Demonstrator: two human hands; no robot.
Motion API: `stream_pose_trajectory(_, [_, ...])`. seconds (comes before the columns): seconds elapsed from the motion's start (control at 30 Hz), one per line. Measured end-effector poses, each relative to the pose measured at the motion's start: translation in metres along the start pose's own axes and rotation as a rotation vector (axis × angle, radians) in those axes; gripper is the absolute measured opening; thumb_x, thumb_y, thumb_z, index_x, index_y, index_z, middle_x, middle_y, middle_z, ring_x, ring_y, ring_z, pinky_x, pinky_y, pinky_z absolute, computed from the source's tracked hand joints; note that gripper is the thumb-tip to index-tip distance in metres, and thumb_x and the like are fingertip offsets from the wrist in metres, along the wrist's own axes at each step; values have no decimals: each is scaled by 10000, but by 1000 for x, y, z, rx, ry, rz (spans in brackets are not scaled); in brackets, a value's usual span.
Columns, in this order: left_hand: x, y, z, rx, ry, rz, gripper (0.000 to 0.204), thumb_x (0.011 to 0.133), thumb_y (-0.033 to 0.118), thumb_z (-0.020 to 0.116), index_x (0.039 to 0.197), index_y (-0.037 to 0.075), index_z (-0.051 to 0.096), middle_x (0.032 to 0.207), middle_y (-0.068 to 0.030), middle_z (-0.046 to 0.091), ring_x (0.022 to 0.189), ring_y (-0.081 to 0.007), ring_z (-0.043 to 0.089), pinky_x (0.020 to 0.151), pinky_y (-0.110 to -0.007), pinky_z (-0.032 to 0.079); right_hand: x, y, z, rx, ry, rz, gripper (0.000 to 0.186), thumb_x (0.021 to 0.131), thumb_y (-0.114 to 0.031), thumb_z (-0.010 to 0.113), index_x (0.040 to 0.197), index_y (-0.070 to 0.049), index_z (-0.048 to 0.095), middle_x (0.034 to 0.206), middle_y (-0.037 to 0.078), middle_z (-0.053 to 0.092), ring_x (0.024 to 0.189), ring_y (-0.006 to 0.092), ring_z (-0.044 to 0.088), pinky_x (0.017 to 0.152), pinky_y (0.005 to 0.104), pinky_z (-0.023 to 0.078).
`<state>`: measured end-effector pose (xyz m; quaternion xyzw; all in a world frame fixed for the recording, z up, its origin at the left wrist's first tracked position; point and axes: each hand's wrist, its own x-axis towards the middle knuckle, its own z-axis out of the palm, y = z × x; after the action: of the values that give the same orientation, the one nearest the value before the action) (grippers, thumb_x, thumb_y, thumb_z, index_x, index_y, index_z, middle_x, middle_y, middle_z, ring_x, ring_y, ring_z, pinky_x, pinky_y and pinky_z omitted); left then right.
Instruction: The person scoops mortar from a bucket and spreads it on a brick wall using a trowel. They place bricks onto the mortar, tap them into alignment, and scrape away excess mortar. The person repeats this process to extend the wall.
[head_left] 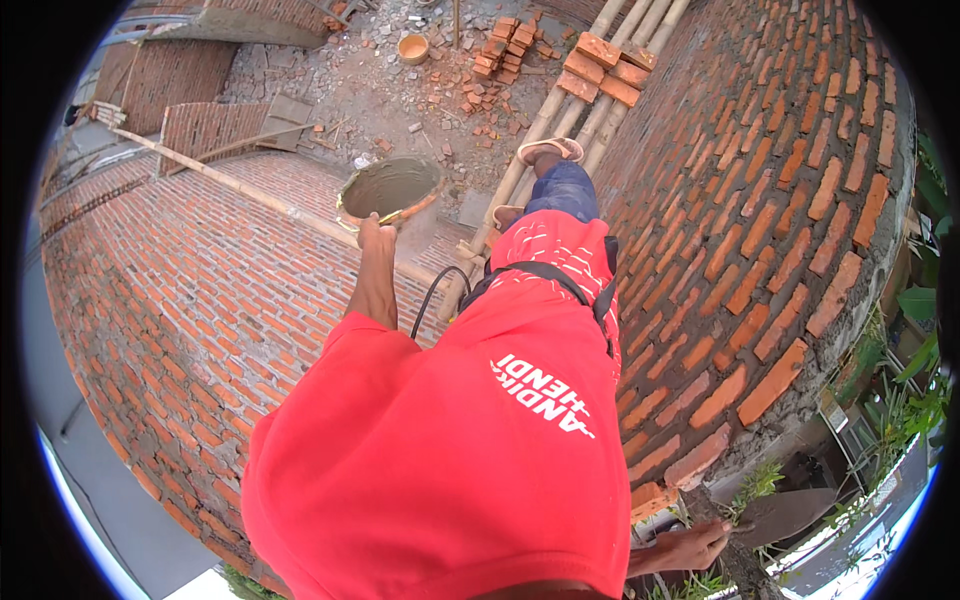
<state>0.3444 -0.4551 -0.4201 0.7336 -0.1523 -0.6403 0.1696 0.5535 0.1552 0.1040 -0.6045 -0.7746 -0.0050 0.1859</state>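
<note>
My left hand [376,236] grips the near rim of a bucket [412,222], its fingers closed over the edge. Grey wet mortar [390,186] shows inside the bucket, which hangs out over the drop beside the bamboo poles. At the lower right, my right hand [695,547] is closed on a trowel, whose grey blade [787,516] points away from my body past the end of the brick wall [740,290]. The trowel's handle is mostly hidden in my fist.
I stand on a narrow scaffold of bamboo poles [600,122], with stacked bricks [604,68] farther along it. Another brick wall [200,340] lies to the left, crossed by a bamboo pole [230,180]. Far below are a brick pile [505,48], rubble and an orange tub [413,48].
</note>
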Motion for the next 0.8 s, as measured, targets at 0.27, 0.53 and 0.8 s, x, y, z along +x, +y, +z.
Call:
stream_pose_trajectory(0.27, [34, 130, 44, 950, -481, 331, 596, 1107, 509, 312, 1499, 112, 521, 1542, -142, 497, 1391, -355, 483, 1014, -753, 419, 42, -17, 2, 572, -286, 242, 283, 1028, -290, 671, 1015, -7, 692, 795, -27, 568, 689, 63, 507, 598, 251, 384])
stream_pose_trajectory(0.53, [-173, -84, 242, 1209, -942, 682, 346, 1037, 246, 613, 1332, 66, 595, 1199, -91, 645, 1030, -206, 632, 815, -375, 553, 104, -12, -6, 362, -421, 26, 453, 1061, -401, 583, 836, -17, 667, 682, -17, 542, 602, 83, 477, 532, 290, 372])
stream_pose_trajectory(0.8, [-544, -283, 88, 1376, -2309, 13, 621, 1088, 286, 561, 1565, -16, 304, 1630, -233, 302, 1528, -303, 280, 1238, -403, 244, 119, -14, -15, 50, -586, -270, 478, 1078, -369, 548, 818, 14, 668, 615, 42, 522, 576, 154, 501, 562, 377, 414])
